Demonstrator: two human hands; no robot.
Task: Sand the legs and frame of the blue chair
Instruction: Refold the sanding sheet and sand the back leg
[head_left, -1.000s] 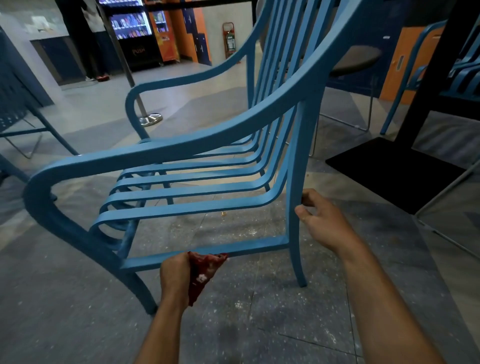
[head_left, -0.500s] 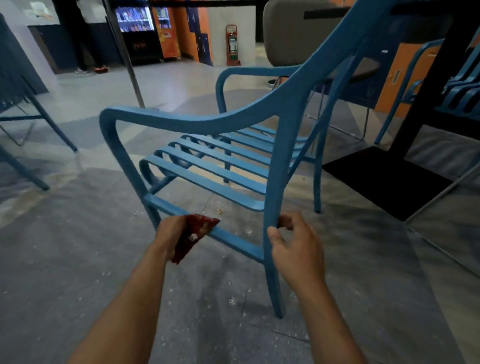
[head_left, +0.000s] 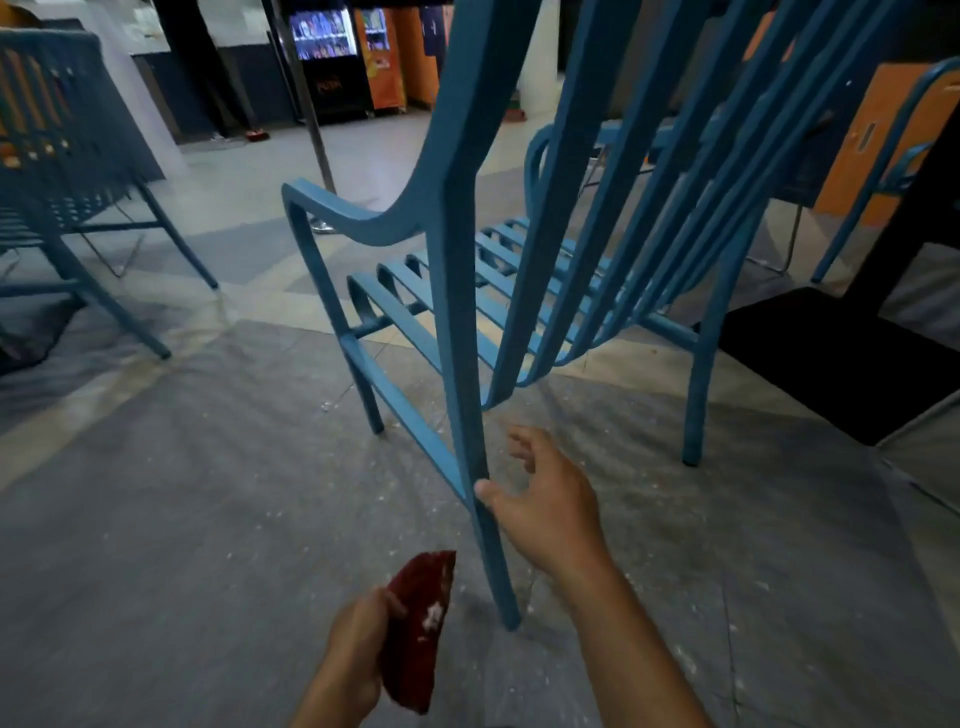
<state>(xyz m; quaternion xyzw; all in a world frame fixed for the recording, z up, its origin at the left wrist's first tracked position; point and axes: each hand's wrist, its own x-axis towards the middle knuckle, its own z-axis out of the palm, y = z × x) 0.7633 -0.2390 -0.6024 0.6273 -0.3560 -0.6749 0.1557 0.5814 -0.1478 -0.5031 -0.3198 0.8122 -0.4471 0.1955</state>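
Note:
The blue metal chair (head_left: 457, 291) stands on the floor with its back towards me; its slatted seat runs away behind the near rear leg. My right hand (head_left: 545, 499) rests against that rear leg just above the side rail, thumb on the leg, fingers spread and loose behind it. My left hand (head_left: 358, 654) is low in the view, left of the leg's foot, closed on a folded piece of dark red sandpaper (head_left: 418, 629) with white dust on it. The sandpaper is clear of the chair.
White sanding dust is scattered on the grey floor around the legs. Another blue chair (head_left: 78, 218) stands at the left, and a third (head_left: 893, 171) at the far right. A black mat (head_left: 841, 358) and dark post lie to the right. Vending machines stand at the back.
The chair has turned so its back faces me. My left hand with the sandpaper has come off the side rail and dropped towards me. My right hand's grip on the rear leg has loosened.

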